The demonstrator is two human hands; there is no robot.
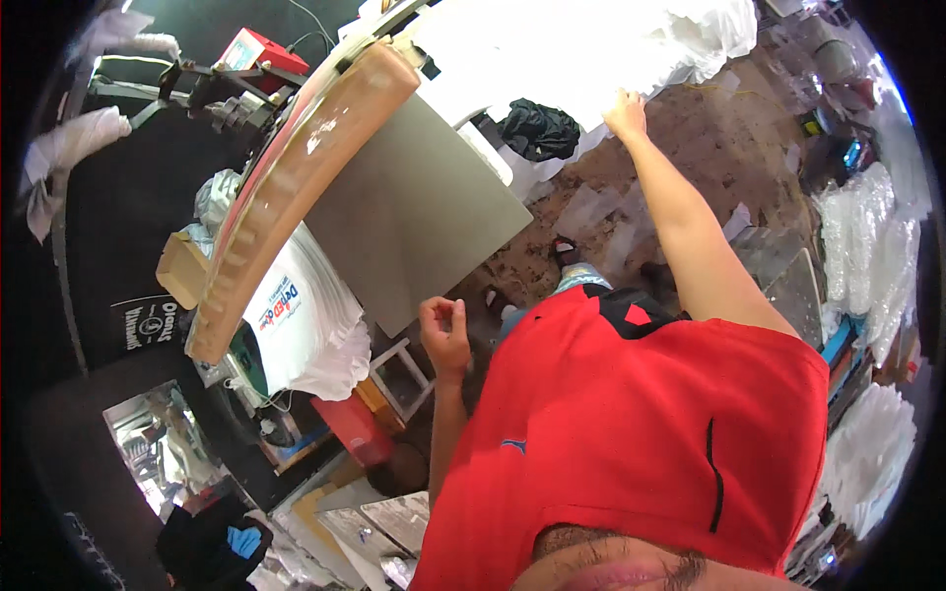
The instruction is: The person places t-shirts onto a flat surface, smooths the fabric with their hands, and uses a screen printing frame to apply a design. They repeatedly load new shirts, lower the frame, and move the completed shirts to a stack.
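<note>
My right hand (pixel 627 114) reaches forward to the near edge of a bright white spread of fabric (pixel 591 49). Its fingers are bent and closed at that edge, pinching the fabric; glare hides the fingertips. A crumpled black cloth (pixel 539 130) lies just left of this hand. My left hand (pixel 446 335) hangs in the air with its fingers curled in and nothing seen in it. Nearest to it is a flat grey board (pixel 419 212). Farther left, a stack of white printed shirts (pixel 305 325) sits beneath a long tan curved bar (pixel 296 187).
A red box-shaped device (pixel 261 59) stands at the far left near metal arms (pixel 222 98). An open cardboard box (pixel 182 269) is left of the bar. Scraps litter the brown floor (pixel 690 187). Clear plastic wrapping (pixel 857 246) is heaped at the right. A white frame (pixel 402 379) leans low left.
</note>
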